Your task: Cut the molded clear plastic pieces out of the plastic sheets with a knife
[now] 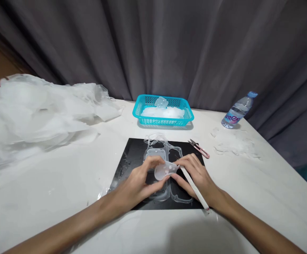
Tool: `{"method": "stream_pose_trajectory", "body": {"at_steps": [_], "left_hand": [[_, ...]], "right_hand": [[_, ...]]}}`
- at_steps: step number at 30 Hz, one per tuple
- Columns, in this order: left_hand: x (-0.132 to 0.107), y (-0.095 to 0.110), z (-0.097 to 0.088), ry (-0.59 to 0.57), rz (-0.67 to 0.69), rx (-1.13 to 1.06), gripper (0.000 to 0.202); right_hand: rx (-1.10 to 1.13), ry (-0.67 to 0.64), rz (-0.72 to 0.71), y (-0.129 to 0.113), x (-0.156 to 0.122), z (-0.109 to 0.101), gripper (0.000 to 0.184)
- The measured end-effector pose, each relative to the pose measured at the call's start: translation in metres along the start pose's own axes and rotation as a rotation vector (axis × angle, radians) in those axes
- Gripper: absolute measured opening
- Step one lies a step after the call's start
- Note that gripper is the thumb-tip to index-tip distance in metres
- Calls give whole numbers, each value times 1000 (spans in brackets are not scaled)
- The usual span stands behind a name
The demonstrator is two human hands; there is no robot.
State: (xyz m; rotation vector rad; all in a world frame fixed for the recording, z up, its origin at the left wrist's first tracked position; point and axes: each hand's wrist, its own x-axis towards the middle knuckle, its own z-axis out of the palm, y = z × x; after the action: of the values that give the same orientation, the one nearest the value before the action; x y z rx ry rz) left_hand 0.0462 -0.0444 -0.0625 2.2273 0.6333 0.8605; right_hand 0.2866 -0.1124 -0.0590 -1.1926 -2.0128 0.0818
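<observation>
Between my hands, over the black mat [121,165], is a small translucent, flexible moulded piece [161,171] with holes in it. My left hand [140,180] pinches its left side between thumb and fingers. At its right end, my right hand [195,173] closes around a thin tool with a long white handle [195,188] and also touches the piece's edge. The tool's thin tip is too small to make out clearly. Beneath the hands, a clear moulded sheet [155,153] with rounded outlines and a loose frame-like strip [181,200] lie on the mat.
Pink-handled thread snips [199,148] rest at the mat's upper right corner. Behind stands a turquoise basket [164,122] with translucent pieces inside. A large heap of whitish film [42,109] covers the left. Clear scraps [236,144] and a water bottle [239,111] are at right.
</observation>
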Motion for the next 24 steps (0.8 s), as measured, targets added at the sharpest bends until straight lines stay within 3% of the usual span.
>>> {"method": "stream_pose_trajectory", "body": {"at_steps": [24], "left_hand": [[4,4,1,11,-4,23,38]], "right_hand": [[-4,-20,4,0,0,0,21]]}}
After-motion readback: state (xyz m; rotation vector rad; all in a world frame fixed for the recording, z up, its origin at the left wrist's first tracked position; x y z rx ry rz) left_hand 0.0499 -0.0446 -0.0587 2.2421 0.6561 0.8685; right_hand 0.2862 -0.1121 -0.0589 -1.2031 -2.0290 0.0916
